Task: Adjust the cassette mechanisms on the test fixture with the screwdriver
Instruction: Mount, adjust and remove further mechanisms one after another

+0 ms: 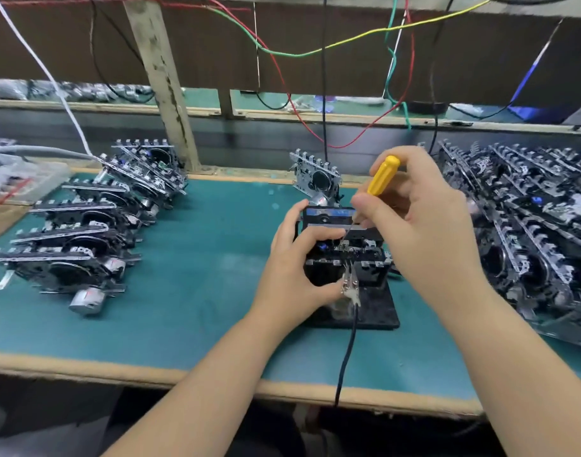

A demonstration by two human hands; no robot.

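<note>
So the test fixture (365, 311) sits mid-counter (190, 291) on its black base, a cassette mechanism (345, 249) mounted on it. Left hand (299, 265) grips the fixture's left side; right hand (421, 219) pinches the yellow screwdriver (383, 175), tip down into the mechanism. A dark cable (347, 351) trails off the near edge. Left has a stack of mechanisms (85, 232), roughly six or seven, hard to count. Right has a bigger heap (529, 225), too tangled to count. One lone unit (317, 176) stands behind. A clear plastic box (22, 179) sits far left, contents blurry.
</note>
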